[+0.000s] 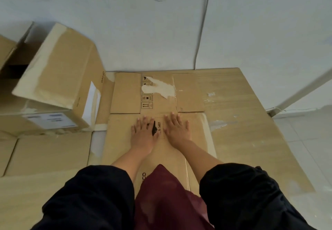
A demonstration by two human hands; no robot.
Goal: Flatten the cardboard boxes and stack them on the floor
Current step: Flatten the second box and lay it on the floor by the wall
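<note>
A flattened cardboard box [194,131] lies on the floor in front of me, its flaps spread toward the wall and a torn white patch on its far panel. My left hand [143,133] and my right hand [177,128] rest side by side, palms down and fingers spread, pressing on its middle. This box lies on a larger flat cardboard sheet [242,122]. To the left an unflattened taped box [59,68] leans tilted on other boxes.
Several more boxes [36,122] sit at the left, one open at the far left edge. A white wall [143,23] runs behind the cardboard, with a cable [203,32] down it. Pale floor tiles [309,140] show at the right.
</note>
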